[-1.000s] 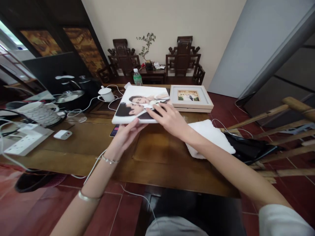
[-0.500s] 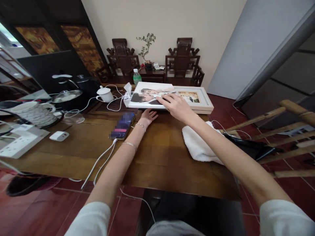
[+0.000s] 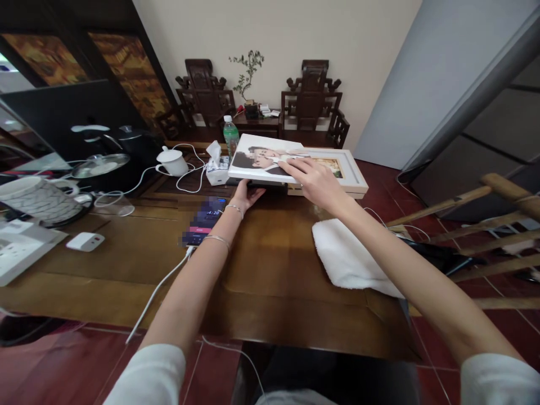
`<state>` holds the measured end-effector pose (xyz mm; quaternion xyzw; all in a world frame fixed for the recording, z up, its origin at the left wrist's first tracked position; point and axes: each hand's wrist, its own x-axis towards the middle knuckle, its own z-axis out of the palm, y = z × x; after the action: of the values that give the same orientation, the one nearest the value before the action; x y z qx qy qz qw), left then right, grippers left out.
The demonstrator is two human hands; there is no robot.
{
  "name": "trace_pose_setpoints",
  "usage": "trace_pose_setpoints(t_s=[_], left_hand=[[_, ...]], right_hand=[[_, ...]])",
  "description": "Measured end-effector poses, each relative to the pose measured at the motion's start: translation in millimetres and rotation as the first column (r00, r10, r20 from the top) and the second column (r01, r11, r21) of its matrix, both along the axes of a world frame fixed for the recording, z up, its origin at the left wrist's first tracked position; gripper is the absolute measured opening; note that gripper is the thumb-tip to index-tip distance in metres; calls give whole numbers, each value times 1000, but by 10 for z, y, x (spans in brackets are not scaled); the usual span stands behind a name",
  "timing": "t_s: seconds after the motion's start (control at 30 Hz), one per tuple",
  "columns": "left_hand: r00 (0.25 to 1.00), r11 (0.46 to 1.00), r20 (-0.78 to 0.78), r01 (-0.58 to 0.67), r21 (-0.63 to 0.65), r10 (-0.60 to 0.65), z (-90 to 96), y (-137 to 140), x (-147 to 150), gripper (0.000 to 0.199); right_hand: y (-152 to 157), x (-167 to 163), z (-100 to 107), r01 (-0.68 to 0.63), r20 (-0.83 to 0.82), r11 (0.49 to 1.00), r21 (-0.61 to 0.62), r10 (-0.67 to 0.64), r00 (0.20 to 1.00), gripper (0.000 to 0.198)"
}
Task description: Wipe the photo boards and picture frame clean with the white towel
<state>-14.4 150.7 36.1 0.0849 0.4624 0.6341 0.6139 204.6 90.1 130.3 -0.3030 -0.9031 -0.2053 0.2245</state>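
Note:
A white-edged photo panel (image 3: 270, 175) printed with a portrait is tilted over the far part of the table, its left end raised. My left hand (image 3: 247, 197) supports it at the near left edge, the thumb up against the edge and the other fingers reaching beneath. On the panel's printed face lies my right hand (image 3: 314, 179), fingers stretched out and slightly bent; whether anything thin is under its fingertips I cannot tell. Partly beneath and to the right is a pale picture frame (image 3: 354, 179) with a small photo inside. A dark surface shows under the panel.
A white towel (image 3: 341, 261) lies near my right forearm. Left of my left arm are a phone (image 3: 205, 222) on a cable and a white charger (image 3: 85, 242). A tissue box (image 3: 218, 171), green bottle (image 3: 230, 135), lidded cup (image 3: 172, 162) and patterned mug (image 3: 40, 199) stand farther back.
My left hand has closed in on the panel's edge, and the panel's left end has lifted and shifted right. My right hand has moved slightly right. The view has turned a little.

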Motion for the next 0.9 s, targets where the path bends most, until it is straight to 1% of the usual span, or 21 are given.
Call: trace_pose_setpoints(t_s=[0.07, 0.17, 0.27, 0.33, 0.47, 0.53, 0.6, 0.63, 0.7, 0.77, 0.83, 0.9], left_hand=[[999, 998, 20, 47, 29, -47, 41, -30, -25, 19], [998, 997, 34, 51, 61, -53, 97, -126, -43, 17], [996, 996, 71, 52, 77, -57, 166, -310, -82, 18], [994, 995, 98, 36, 92, -45, 231, -490, -134, 18], [993, 992, 112, 17, 123, -31, 404, -984, -253, 20], [993, 989, 111, 17, 144, -33, 482, -1285, -276, 22], [996, 987, 88, -16, 158, 2, 533, -1608, -254, 26], [996, 990, 83, -28, 140, 16, 547, -1772, -228, 27], [995, 996, 83, -63, 64, 58, 550, -2096, -153, 28], [988, 992, 86, -125, -9, 126, 530, -2397, -61, 30], [978, 981, 84, -186, -58, 191, 490, -2665, 29, 34], [964, 958, 53, -252, -136, 261, 432, -2895, 108, 39]], right_hand=[[1, -6, 15, -3, -1, 1000, 1, 3, 1000, 65], [-21, -14, 42, -4, 7, 1000, 11, 4, 1000, 63], [-60, -9, 65, -10, 3, 1000, 12, 10, 1000, 61], [-81, 1, 72, -16, -7, 1000, 4, 16, 1000, 62], [-96, 17, 71, -19, -27, 1000, -10, 18, 999, 65], [-96, 13, 75, -11, -30, 1000, -12, 11, 999, 66], [-99, -2, 87, 2, -30, 1000, -15, -2, 1000, 66], [-102, -12, 95, 9, -29, 1000, -17, -9, 1000, 65], [-112, -32, 110, 18, -23, 1000, -24, -18, 1000, 65], [-125, -49, 120, 17, -16, 999, -29, -18, 1000, 64], [-137, -58, 120, 14, -8, 999, -31, -15, 1000, 63], [-147, -60, 111, 20, 2, 999, -30, -20, 1000, 62]])
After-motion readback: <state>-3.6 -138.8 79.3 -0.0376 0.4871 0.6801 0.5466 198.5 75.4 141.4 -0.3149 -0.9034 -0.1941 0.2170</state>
